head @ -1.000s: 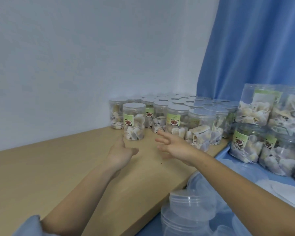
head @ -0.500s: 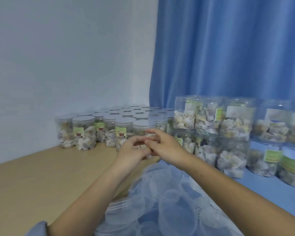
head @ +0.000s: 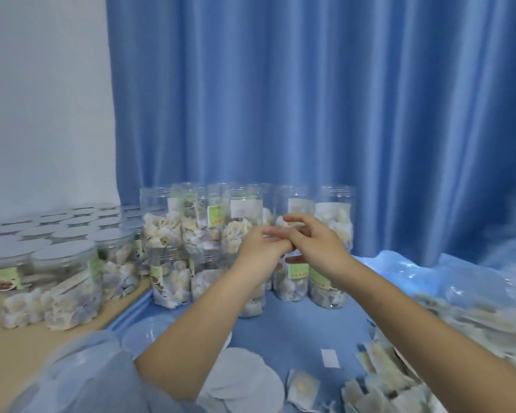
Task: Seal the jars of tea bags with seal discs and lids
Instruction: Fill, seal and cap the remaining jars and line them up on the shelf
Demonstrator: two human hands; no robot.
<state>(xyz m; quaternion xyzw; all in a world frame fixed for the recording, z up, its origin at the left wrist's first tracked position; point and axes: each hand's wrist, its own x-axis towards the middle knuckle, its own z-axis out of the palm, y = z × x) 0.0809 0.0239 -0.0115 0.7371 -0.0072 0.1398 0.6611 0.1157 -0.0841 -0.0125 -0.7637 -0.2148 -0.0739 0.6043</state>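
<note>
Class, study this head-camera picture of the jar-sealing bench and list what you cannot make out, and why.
1. Whether the left hand and right hand pinch anything: the fingers overlap and blur.
2. The print on the green labels: too small and blurred.
3. The lower jars behind the hands: partly hidden by wrists.
4. The tea bags at bottom right: blurred and cut off by the edge.
5. The white discs: number unclear, they overlap.

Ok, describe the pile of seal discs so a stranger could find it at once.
Start at the blue table cover in front of the blue curtain. Near its front edge, between the person's forearms, lies the pile of seal discs: flat, round and white, unlike the square tea bags beside it.
</note>
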